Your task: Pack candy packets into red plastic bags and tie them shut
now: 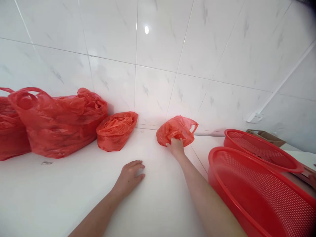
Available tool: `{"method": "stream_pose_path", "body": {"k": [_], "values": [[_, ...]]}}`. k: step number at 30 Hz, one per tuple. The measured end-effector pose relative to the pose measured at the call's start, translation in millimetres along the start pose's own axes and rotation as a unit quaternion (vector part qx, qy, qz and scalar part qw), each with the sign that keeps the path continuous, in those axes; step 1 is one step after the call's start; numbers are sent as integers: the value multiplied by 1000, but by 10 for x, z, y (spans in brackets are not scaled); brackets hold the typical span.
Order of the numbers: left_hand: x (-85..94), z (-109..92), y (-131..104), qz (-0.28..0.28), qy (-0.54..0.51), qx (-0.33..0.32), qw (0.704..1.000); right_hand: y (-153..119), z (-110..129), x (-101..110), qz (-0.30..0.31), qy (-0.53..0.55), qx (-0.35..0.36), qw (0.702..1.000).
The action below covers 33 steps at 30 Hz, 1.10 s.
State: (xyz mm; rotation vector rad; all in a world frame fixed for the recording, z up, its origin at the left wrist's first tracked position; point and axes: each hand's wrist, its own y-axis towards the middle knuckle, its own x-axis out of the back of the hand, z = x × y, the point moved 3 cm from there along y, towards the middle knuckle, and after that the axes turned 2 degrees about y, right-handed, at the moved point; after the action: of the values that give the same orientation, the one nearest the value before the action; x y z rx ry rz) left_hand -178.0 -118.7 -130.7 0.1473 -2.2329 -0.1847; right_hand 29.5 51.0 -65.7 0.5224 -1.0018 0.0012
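Note:
Against the tiled wall, a small red plastic bag [176, 127] sits on the white table, its top loose and one handle loop standing out on the right. My right hand [176, 148] is at the bag's near side, fingers curled into the red film with their tips hidden; the thumb shows at the left. My left hand [130, 174] is held over the table surface, fingers apart and holding nothing. Nearest to it, a second small red bag [116, 131], filled with crumpled red plastic, stands further back on the left.
Large stuffed red bags [61, 128] line the wall at left. Two red mesh baskets [259, 194] stand at right, one behind the other. Beyond them are a cardboard box [268, 137] and a wall socket [255, 118]. Part of another person's hand [313, 180] shows at the right edge.

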Motion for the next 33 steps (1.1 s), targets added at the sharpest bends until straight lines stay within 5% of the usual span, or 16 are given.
{"method": "stream_pose_path", "body": {"k": [6, 13, 18, 20, 23, 26, 30, 33], "values": [[17, -13, -7, -8, 7, -9, 1000, -176, 331, -263, 4, 33, 58, 998], [2, -8, 9, -9, -5, -11, 1000, -371, 540, -177, -3, 117, 103, 988], [-12, -15, 19, -22, -9, -22, 999, -284, 488, 39, -164, 177, 43, 969], [-13, -19, 11, -34, -8, -24, 999, -195, 407, 37, -185, 192, -18, 964], [-18, -26, -20, -47, -2, -29, 998, -111, 313, -126, -85, 224, -92, 966], [-15, -50, -58, -65, 1, -29, 997, -173, 344, -314, -8, 265, -79, 961], [54, -152, -29, -181, 57, -68, 979, -369, 562, -469, 41, 323, -21, 945], [80, -244, 105, -253, 153, -146, 944, -489, 743, -508, 74, 422, -8, 903]]}}
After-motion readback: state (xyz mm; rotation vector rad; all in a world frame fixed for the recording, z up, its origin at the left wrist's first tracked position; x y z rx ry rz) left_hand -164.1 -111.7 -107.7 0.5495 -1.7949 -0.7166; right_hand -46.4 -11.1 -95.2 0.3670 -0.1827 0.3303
